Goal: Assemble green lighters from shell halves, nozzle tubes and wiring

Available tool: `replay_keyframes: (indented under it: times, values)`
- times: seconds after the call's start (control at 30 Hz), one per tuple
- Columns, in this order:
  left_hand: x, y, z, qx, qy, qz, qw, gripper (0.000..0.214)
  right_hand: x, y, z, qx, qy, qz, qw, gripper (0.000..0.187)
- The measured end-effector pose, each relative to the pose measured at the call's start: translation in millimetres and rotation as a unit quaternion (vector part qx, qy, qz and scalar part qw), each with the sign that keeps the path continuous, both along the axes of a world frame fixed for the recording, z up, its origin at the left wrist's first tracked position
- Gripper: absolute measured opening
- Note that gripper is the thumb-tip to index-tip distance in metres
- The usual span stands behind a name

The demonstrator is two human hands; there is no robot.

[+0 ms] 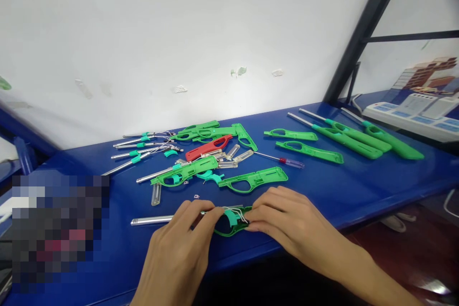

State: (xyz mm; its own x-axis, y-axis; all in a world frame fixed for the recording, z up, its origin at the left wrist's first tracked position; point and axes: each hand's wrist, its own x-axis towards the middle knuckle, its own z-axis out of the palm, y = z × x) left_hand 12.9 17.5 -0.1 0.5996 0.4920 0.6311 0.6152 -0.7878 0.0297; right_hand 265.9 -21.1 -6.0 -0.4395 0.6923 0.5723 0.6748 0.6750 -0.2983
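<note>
At the front edge of the table, a green lighter casing half [225, 233] lies between my hands, with its inside facing up. A teal trigger [232, 217] and thin white wires [238, 209] sit in it, and a silver tube [150, 220] sticks out to the left. My left hand [181, 244] pinches the casing where the tube enters; its fingertips partly hide that joint. Closed on the handle end, my right hand [287, 215] has its thumb and fingers by the wires and covers most of the handle.
Behind lie another casing half [256, 180], a half-built lighter [190, 170], a red casing [208, 148], clear tanks [244, 156], a screwdriver [279, 159], and several tube assemblies [138, 145]. Finished-looking green lighters [344, 139] lie at right. A pixelated area [60, 234] covers the left front.
</note>
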Motion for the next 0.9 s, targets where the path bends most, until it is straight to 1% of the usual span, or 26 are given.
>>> replay_keyframes:
  times: [0.33, 0.4, 0.57, 0.73, 0.8, 0.9]
  values:
    - [0, 2, 0.5, 0.004, 0.046, 0.005, 0.999, 0.036, 0, -1, -0.1, -0.005, -0.001, -0.008, 1.0, 0.023]
    - [2, 0, 2.6, -0.002, 0.043, 0.006, 0.999, 0.033, 0, -2, -0.2, -0.01, 0.001, -0.007, 1.0, 0.022]
    - [3, -8, 6.1, -0.051, 0.044, 0.004, 0.998, 0.018, -1, -4, 0.0, -0.02, 0.014, -0.01, 1.0, 0.015]
    - [1, -9, 3.0, -0.043, 0.066, 0.01, 0.997, 0.021, -1, -3, -0.4, -0.019, 0.043, -0.004, 0.999, 0.015]
    - [1, -8, 1.9, -0.037, 0.061, 0.007, 0.997, 0.02, -1, -2, -0.2, -0.03, 0.056, -0.001, 0.998, 0.014]
    - [2, -8, 1.5, -0.035, 0.053, 0.001, 0.998, 0.02, -3, -2, 0.9, -0.075, 0.081, -0.021, 0.994, 0.008]
